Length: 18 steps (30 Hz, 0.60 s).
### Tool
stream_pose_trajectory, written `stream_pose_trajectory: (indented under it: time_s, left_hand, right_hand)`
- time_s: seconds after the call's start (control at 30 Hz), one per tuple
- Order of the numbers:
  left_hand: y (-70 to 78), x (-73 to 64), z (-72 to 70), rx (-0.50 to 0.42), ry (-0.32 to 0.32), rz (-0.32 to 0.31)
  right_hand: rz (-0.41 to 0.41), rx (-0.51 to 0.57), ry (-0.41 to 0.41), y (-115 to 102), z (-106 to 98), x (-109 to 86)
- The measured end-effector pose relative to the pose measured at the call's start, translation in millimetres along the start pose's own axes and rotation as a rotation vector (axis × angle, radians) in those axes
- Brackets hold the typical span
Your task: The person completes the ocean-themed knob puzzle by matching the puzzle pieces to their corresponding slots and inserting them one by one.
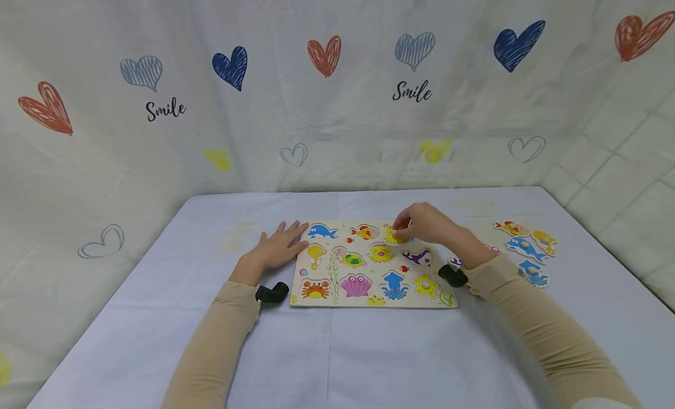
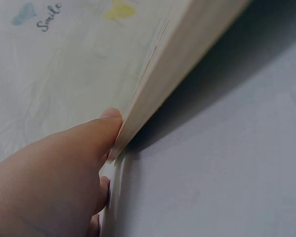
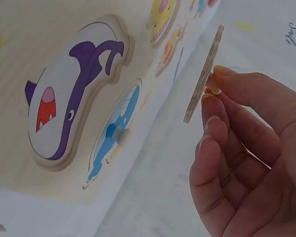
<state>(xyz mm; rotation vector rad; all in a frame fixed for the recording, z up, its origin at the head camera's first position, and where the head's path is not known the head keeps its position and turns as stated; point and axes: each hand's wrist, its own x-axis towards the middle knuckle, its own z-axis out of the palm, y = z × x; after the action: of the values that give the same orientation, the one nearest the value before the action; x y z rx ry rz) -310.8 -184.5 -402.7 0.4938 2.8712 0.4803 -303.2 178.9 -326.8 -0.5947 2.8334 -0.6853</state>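
A wooden animal puzzle board point(image 1: 327, 268) lies flat on the white table. My left hand point(image 1: 276, 246) rests at its left edge with fingers spread. In the left wrist view, the thumb point(image 2: 111, 118) touches the board's side. Over the far right part of the board, my right hand point(image 1: 422, 223) pinches a flat wooden puzzle piece point(image 3: 203, 74) between thumb and fingertips. That piece shows edge-on in the right wrist view, raised off the board; its picture is hidden there. Near it on the board are a purple whale picture point(image 3: 84, 89) and a blue whale picture point(image 3: 116, 131).
To the right of the board lie several loose puzzle pieces, among them a red and yellow fish point(image 1: 511, 228), a blue fish point(image 1: 525, 249) and a blue squid point(image 1: 534, 274). My right forearm covers part of that pile. A curtain point(image 1: 358, 116) printed with hearts hangs behind the table.
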Motion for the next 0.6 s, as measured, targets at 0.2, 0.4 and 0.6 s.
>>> stream_pose_trajectory:
  time_s: [0.2,0.4,0.6]
  left_hand:
    - [0.8,0.7,-1.0,0.000,-0.002,0.001]
    - [-0.1,1.6,-0.7,-0.001,-0.004,-0.003]
    - [0.9,-0.3,-0.8,-0.005,-0.007,-0.009]
  right_hand:
    - [0.000,-0.005,-0.024,-7.4,5.4,-0.3]
    - [0.021,-0.014,-0.058,-12.6,12.5,2.4]
    - [0.035,-0.032,-0.102,-18.5,17.8,5.4]
